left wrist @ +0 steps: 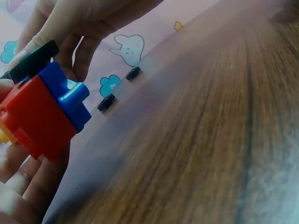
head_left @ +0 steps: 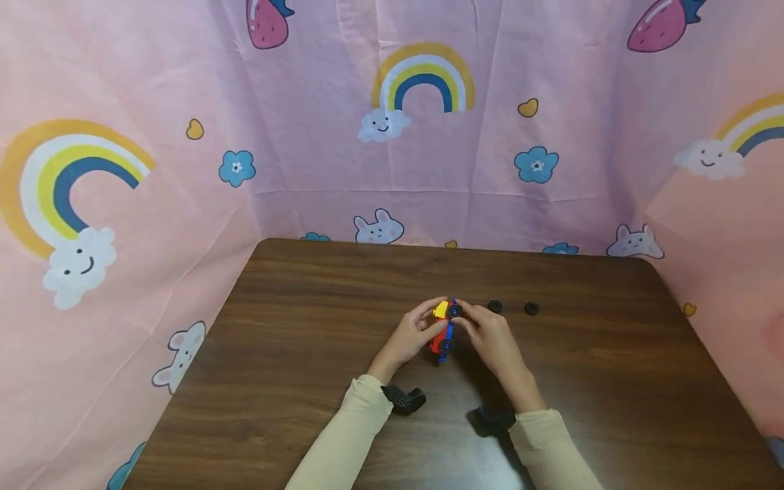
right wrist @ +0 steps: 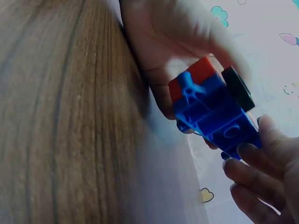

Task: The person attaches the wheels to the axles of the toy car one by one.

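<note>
A small toy car (head_left: 437, 344) with a red body, a yellow front part and a blue base is held up over the table, between both hands. My left hand (head_left: 407, 342) grips it by its red and yellow side. From the other side, my right hand (head_left: 495, 340) pinches its far end near a black wheel (head_left: 455, 311). A second black wheel (head_left: 446, 346) sits at the near end. The blue underside (right wrist: 212, 112) faces the right wrist view, where a bare blue stub (right wrist: 188, 86) shows at one corner.
Two loose black wheels (head_left: 495, 306) (head_left: 531, 309) lie on the brown wooden table (head_left: 306, 306), beyond my right hand. Dark wrist devices (head_left: 404, 400) hang at both cuffs. A pink printed cloth (head_left: 318, 150) surrounds the table at the back and sides.
</note>
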Action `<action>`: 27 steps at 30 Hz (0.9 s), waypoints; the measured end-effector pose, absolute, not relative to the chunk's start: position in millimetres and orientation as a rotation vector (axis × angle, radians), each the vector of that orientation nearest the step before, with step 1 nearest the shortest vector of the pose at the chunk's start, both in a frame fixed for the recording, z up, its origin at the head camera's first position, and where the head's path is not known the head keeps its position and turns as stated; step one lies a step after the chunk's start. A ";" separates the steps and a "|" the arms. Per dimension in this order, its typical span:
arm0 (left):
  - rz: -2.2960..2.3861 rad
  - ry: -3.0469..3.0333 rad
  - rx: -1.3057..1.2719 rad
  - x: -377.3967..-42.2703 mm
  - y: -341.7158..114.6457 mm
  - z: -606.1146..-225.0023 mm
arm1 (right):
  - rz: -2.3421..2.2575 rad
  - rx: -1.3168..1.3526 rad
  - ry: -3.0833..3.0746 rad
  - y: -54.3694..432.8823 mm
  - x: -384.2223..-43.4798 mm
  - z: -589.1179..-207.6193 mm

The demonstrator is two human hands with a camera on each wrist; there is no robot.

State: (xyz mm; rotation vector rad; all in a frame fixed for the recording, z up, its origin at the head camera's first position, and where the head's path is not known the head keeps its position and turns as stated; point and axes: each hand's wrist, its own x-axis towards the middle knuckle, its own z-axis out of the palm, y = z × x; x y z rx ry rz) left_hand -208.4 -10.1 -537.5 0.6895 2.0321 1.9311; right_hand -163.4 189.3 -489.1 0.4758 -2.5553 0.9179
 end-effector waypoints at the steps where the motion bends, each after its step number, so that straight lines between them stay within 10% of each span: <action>1: 1.929 2.038 0.665 -208.2 -10.4 -538.1 | 0.915 0.466 -2.563 189.5 -162.8 -489.2; 27: 2.152 2.028 0.599 -209.3 -13.9 -536.9 | 1.142 0.365 -2.502 217.0 -168.1 -493.7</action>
